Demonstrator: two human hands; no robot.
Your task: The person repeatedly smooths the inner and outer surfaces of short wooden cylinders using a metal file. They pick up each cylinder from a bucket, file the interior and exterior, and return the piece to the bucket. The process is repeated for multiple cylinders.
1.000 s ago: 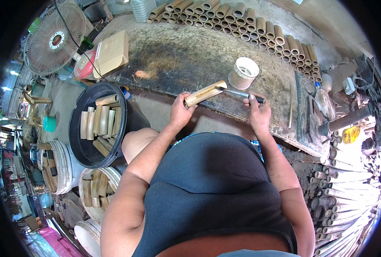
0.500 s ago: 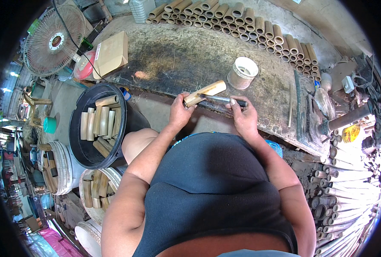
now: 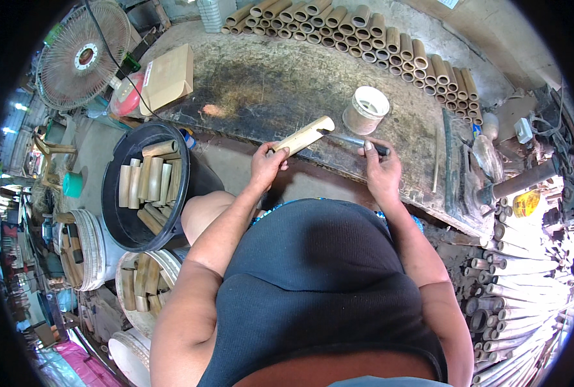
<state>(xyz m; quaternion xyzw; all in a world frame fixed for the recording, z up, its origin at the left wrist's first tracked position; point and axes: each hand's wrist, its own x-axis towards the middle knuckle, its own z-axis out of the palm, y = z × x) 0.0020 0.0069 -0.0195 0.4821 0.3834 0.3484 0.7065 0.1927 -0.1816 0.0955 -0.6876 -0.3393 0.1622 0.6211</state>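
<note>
In my left hand (image 3: 267, 164) is a short bamboo tube (image 3: 305, 135), gripped at its near end. It tilts up and away to the right, over the front edge of the workbench (image 3: 254, 97). My right hand (image 3: 383, 169) is closed on the black handle of a slim tool (image 3: 351, 138) with a silvery shaft and a dark tip. That tip meets or almost meets the tube near its far end; whether it touches, I cannot tell. Just beyond the tool stands a white cylindrical container (image 3: 366, 111) on the bench.
Cut bamboo tubes (image 3: 364, 39) are stacked along the bench's back. At left are a black tub (image 3: 110, 213) of bamboo pieces, a white bucket (image 3: 164, 258) with more, an opened cardboard box (image 3: 169, 80) and a fan (image 3: 85, 57). Long bamboo poles (image 3: 525, 290) lie at right.
My right hand and the slim tool have shifted right. The tool's tip has gone from the tube's middle toward its far end. The tube has moved slightly left and up.
</note>
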